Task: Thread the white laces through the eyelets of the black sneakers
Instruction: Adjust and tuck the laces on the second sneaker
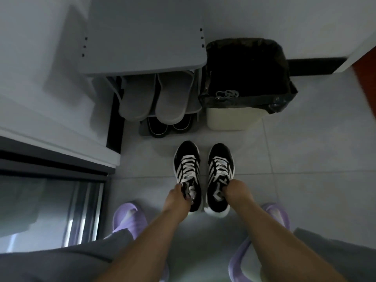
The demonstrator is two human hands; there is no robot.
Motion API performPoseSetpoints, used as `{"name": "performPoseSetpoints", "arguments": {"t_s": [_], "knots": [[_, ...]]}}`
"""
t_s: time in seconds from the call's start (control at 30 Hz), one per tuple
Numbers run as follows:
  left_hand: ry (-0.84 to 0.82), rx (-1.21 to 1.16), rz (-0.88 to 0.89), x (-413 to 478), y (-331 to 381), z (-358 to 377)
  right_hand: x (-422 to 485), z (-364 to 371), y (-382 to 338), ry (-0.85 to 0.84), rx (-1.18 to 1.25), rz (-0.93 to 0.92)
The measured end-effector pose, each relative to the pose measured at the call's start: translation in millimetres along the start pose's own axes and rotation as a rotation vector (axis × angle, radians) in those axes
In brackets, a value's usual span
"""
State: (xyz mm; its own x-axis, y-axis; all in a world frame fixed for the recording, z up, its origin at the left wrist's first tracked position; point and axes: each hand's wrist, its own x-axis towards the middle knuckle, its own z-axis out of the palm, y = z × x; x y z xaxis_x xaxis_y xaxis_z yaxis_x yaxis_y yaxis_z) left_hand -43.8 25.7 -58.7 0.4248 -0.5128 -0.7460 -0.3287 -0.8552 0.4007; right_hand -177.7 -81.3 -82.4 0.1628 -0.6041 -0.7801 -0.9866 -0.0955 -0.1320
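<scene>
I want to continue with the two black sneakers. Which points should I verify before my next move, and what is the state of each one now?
1. Left hand grips the left sneaker at its opening: ok.
2. Right hand grips the right sneaker at its opening: ok.
3. White laces cross the front eyelets of both sneakers: ok.
4. Laces reach the top eyelets: cannot tell, the hands cover them.
5. Lace ends hang free, without a knot: cannot tell.
6. Bin and shoe rack stand apart from the sneakers: ok.
</scene>
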Motion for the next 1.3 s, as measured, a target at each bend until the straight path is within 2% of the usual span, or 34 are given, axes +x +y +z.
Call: {"name": "performPoseSetpoints", "arguments": {"t_s": [0.07, 0.17, 0.23, 0.3, 0.43, 0.53, 0.6, 0.7, 0.77, 0.87, 0.93, 1.0, 1.07, 1.17, 1.3], "knots": [[0.036, -0.032, 0.076, -9.4, 20.6, -10.6, -20.0, -12.2, -3.3, 0.025, -0.048, -0.057], [-0.005, -0.041, 0.198, -39.2, 58.4, -31.0, -60.6, -38.1, -13.9, 0.112, -0.085, -0.11], [-0.02, 0.105, 0.282, -68.1, 78.0, -47.5, -93.3, -60.1, -24.2, 0.177, -0.079, -0.135], [-0.006, 0.246, 0.369, -102.9, 92.9, -66.5, -133.6, -83.6, -34.8, 0.168, -0.101, -0.161], [0.06, 0.471, 0.425, -177.4, 109.8, -99.8, -226.4, -114.8, -46.1, 0.213, -0.071, -0.205], [0.215, 0.665, 0.513, -228.3, 105.9, -109.9, -294.7, -107.2, -31.1, 0.312, -0.098, -0.292], [0.322, 0.595, 0.595, -253.5, 90.3, -105.2, -327.0, -93.6, -17.2, 0.407, -0.116, -0.377], [0.432, 0.359, 0.69, -280.1, 58.6, -82.1, -348.8, -70.1, 4.7, 0.471, -0.153, -0.365], [0.49, 0.309, 0.745, -285.4, 41.2, -64.9, -354.0, -53.3, 14.5, 0.557, -0.19, -0.399], [0.569, 0.229, 0.775, -287.5, 23.9, -54.8, -352.8, -35.1, 21.2, 0.602, -0.218, -0.484], [0.594, 0.202, 0.793, -290.6, 16.5, -54.8, -350.5, -32.1, 25.4, 0.663, -0.069, -0.554], [0.63, 0.194, 0.829, -294.9, 11.2, -54.9, -348.5, -33.0, 30.3, 0.818, 0.14, -0.658], [0.664, 0.179, 0.839, -297.4, 8.8, -55.3, -343.7, -33.8, 32.9, 0.937, 0.246, -0.751], [0.676, 0.174, 0.829, -294.2, 8.0, -55.7, -337.6, -34.3, 28.4, 0.865, 0.319, -0.791], [0.677, 0.183, 0.826, -291.4, 9.7, -56.6, -332.8, -39.6, 20.7, 0.767, 0.293, -0.74]]}}
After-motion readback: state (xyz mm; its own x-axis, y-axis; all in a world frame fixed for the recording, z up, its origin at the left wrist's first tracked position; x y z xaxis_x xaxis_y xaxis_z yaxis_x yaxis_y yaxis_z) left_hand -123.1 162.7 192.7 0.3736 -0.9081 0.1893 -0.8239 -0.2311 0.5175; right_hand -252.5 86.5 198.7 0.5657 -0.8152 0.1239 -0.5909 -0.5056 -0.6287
